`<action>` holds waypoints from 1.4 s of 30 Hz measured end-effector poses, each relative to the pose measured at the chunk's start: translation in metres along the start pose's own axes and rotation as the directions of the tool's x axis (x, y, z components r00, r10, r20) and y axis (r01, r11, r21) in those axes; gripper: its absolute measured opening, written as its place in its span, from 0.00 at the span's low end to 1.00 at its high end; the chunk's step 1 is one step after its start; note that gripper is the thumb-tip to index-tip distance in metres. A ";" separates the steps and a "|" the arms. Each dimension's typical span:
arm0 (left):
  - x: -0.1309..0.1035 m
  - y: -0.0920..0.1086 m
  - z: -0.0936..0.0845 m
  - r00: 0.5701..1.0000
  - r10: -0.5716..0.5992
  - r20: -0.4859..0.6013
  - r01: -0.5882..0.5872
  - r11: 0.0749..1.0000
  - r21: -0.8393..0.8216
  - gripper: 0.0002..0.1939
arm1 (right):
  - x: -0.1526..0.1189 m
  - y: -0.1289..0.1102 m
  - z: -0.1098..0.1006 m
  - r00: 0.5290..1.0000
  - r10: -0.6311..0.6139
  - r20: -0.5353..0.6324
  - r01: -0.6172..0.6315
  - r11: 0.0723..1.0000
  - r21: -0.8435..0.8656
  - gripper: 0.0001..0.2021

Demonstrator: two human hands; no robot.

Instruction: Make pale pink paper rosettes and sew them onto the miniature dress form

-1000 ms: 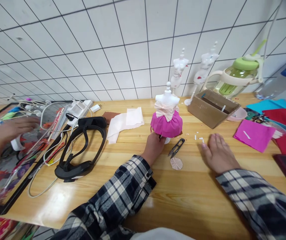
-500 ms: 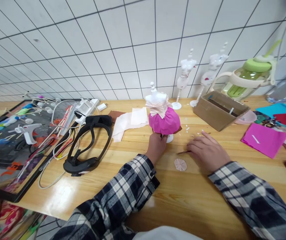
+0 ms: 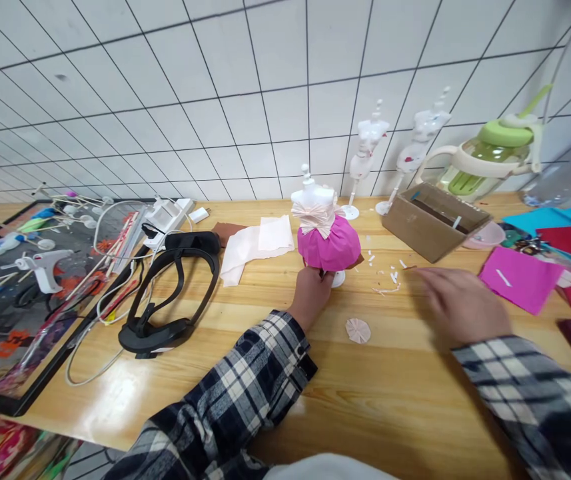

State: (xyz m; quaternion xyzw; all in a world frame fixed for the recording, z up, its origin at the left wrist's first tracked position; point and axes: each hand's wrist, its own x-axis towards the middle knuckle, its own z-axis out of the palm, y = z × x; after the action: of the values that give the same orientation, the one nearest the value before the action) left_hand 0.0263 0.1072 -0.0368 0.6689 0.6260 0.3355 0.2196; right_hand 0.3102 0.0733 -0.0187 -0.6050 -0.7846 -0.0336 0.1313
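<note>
A small white dress-form mannequin [image 3: 310, 195] stands upright in the middle of the table, wearing a pale pink pleated bodice with a bow and a puffed magenta skirt [image 3: 329, 244]. My left hand [image 3: 312, 293] is closed around its stand just under the skirt; the fingertips are partly hidden. A small dark piece shows by those fingers. Off to the right, my right hand [image 3: 465, 303] is blurred, its fingers together, with a thin brown piece [image 3: 408, 268] at the fingertips. A pleated pink paper disc [image 3: 358, 331] lies flat between the hands.
White scraps [image 3: 394, 276] lie near the skirt. Behind are two bare mannequins [image 3: 366, 143], a cardboard box [image 3: 432, 223] and a green-lidded jug [image 3: 485, 160]. Coloured paper [image 3: 520, 279] is at right. A black headset strap [image 3: 178, 293], pale cloth [image 3: 258, 247] and glue gun [image 3: 48, 267] are left.
My right hand has moved right, away from the mannequin and the disc, with the thin brown piece at its fingertips. White scraps it covered now show. My left hand stays at the stand.
</note>
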 end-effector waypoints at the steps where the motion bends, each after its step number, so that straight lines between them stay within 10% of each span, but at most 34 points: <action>1: 0.000 0.001 0.000 1.000 0.007 -0.001 -0.007 1.000 -0.001 0.10 | 0.017 -0.017 0.003 0.993 -0.100 0.056 0.098 0.994 0.042 0.23; 6: -0.001 0.005 -0.003 0.990 0.136 -0.044 -0.137 0.990 -0.027 0.13 | 0.081 -0.055 0.026 0.969 -0.031 0.243 0.012 0.997 0.079 0.25; 14: 0.010 0.005 0.003 0.989 0.147 0.017 -0.147 0.989 -0.010 0.07 | 0.021 -0.020 0.030 0.957 -0.226 0.182 0.172 0.947 0.270 0.26; 21: 0.022 0.016 0.014 0.976 0.215 0.023 -0.214 0.976 -0.026 0.10 | 0.032 -0.030 0.034 0.981 0.119 0.150 -0.141 0.979 0.147 0.31; 28: -0.005 0.012 -0.016 0.966 0.252 -0.058 -0.254 0.967 -0.029 0.10 | 0.027 -0.090 0.023 0.998 -0.047 0.048 0.037 0.979 0.203 0.26; 32: -0.043 0.004 -0.044 0.961 0.272 0.052 -0.270 0.962 -0.037 0.12 | 0.054 -0.066 0.020 0.943 -0.315 0.106 0.287 0.932 0.220 0.22; 38: -0.089 -0.001 -0.061 0.827 0.423 0.369 -0.418 0.903 -0.099 0.16 | 0.031 -0.029 0.027 0.863 -0.491 0.121 0.451 0.854 0.259 0.22; 42: -0.080 0.012 -0.048 0.871 0.405 0.277 -0.396 0.914 -0.090 0.20 | 0.017 -0.024 0.019 0.876 -0.449 0.178 0.411 0.886 0.216 0.22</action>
State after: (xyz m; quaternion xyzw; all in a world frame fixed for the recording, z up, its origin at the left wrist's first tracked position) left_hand 0.0002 0.0208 -0.0098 0.8224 0.4297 0.2814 0.2447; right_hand 0.2803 0.0876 -0.0306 -0.4012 -0.9092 0.0738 0.0833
